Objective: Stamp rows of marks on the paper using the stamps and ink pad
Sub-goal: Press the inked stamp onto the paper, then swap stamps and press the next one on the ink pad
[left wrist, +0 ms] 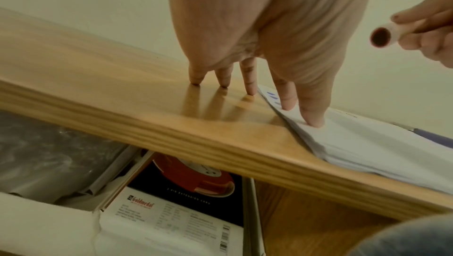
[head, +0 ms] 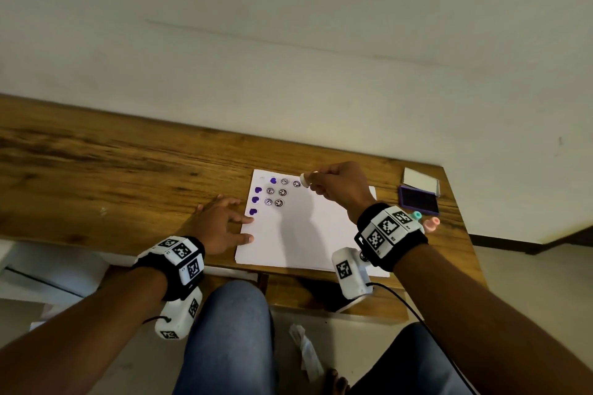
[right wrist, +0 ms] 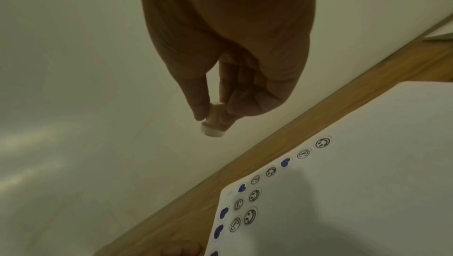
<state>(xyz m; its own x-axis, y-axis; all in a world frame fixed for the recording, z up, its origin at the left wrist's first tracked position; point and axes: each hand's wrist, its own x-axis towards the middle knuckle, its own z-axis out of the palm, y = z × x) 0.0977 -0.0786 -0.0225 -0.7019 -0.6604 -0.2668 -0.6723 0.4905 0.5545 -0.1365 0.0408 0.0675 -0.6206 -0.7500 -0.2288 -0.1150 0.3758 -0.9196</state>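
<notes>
A white sheet of paper lies on the wooden table, with purple hearts and round smiley marks in its far left corner. My right hand pinches a small white stamp above the top row of marks, tilted, its dark inked face turned left. The right wrist view shows the stamp between thumb and fingers, lifted off the paper. My left hand lies spread flat, thumb and forefinger pressing the paper's left edge.
An open purple ink pad with its lid raised sits at the table's right end. Next to it stand a teal stamp and a pink stamp. The wall runs just behind the table. Boxes lie under the table.
</notes>
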